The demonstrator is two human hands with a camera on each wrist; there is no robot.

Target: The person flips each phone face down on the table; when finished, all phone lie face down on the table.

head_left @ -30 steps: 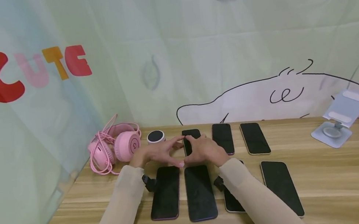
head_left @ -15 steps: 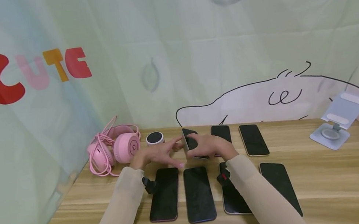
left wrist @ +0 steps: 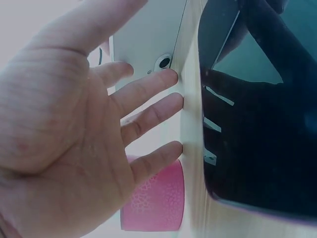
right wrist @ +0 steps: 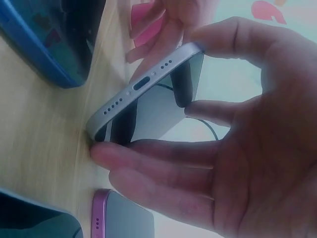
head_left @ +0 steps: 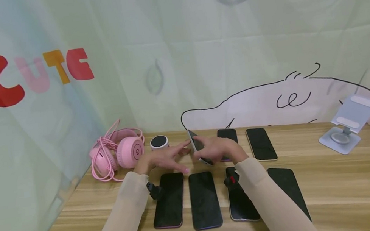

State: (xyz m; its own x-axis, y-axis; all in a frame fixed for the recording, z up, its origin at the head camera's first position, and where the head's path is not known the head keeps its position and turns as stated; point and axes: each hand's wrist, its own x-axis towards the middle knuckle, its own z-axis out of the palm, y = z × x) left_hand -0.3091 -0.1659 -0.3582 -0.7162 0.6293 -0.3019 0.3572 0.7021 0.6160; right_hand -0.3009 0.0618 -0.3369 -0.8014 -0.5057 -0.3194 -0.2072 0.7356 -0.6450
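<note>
My right hand [head_left: 216,149] holds a phone [head_left: 195,140] by its edges, tilted up on its side with the dark screen facing right. In the right wrist view, the thumb and fingers span its silver bottom edge [right wrist: 114,105], which has a charging port. My left hand [head_left: 166,159] is spread low over the table, just left of that phone. The left wrist view shows its fingers extended, with the phone's pale back and camera lens [left wrist: 164,62] behind them. In front of the left hand lies a dark phone with a purple edge [head_left: 169,201].
A blue-edged phone [head_left: 205,201] and two more phones [head_left: 241,204] [head_left: 287,185] lie in the front row. Behind are two phones [head_left: 227,134] [head_left: 261,144]. Pink headphones [head_left: 129,152] and a white, black-topped cylinder [head_left: 159,142] stand left; a phone stand [head_left: 342,131] is far right.
The phone lay flat between the hands a second ago. My right hand has gripped it, shifted slightly right and tipped its left side up steeply. The left hand stays nearly still.
</note>
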